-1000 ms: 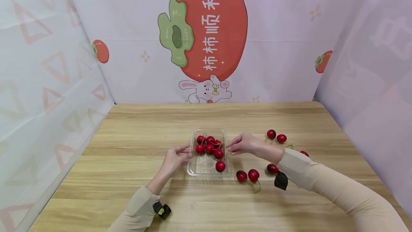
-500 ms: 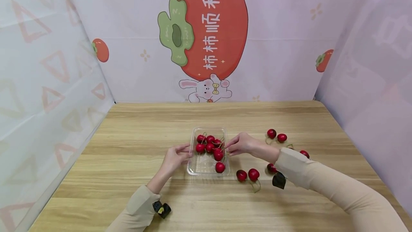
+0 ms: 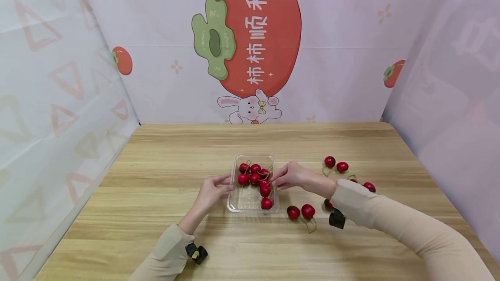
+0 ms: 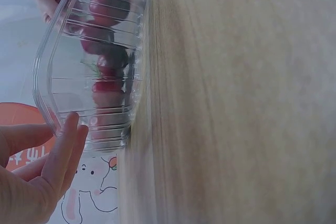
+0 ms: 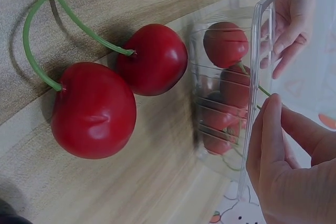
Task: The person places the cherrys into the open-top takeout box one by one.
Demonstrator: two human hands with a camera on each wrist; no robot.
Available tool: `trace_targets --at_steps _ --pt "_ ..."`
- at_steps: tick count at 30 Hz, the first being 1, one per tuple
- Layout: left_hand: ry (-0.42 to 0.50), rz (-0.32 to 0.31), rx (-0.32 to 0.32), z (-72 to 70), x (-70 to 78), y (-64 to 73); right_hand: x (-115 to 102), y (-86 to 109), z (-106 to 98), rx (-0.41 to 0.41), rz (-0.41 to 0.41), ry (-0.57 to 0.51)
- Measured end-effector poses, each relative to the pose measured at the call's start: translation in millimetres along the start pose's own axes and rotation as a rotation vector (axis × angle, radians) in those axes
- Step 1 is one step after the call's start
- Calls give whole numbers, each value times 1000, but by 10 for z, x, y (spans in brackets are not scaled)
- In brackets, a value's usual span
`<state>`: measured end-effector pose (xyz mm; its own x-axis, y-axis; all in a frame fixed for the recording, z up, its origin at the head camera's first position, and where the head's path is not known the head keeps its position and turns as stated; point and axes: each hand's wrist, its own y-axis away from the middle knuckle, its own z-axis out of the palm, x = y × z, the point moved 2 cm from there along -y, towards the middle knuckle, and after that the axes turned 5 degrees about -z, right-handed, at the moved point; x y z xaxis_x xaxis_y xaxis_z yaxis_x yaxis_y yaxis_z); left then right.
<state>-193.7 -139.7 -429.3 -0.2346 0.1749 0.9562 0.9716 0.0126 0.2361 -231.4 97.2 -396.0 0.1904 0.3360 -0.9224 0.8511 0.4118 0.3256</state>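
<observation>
A clear plastic box (image 3: 246, 206) holds several red cherries (image 3: 254, 179) with green stems, mostly toward its far and right sides. My left hand (image 3: 211, 192) rests against the box's left wall, its fingers extended; the left wrist view shows the fingertips (image 4: 71, 121) touching the outside near the rim. My right hand (image 3: 291, 175) is at the right rim, and in the right wrist view its thumb and fingers (image 5: 271, 124) pinch a green cherry stem (image 5: 264, 91). That stem runs over the rim to cherries inside the box.
A joined pair of cherries (image 3: 300, 212) lies on the wooden table (image 3: 175, 151) right of the box. More loose cherries (image 3: 336, 164) lie farther right, some partly hidden by the right sleeve (image 3: 359, 196). A printed cloth (image 3: 332, 77) hangs behind the table.
My right hand has shifted slightly left and down at the rim, and the cherries on the box's right side have settled a little nearer. My left hand stays in place.
</observation>
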Motion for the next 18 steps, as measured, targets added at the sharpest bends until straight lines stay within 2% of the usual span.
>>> trace_targets --at_steps 18 --pt "16 7 -4 1 -9 2 -6 7 31 -17 -26 81"
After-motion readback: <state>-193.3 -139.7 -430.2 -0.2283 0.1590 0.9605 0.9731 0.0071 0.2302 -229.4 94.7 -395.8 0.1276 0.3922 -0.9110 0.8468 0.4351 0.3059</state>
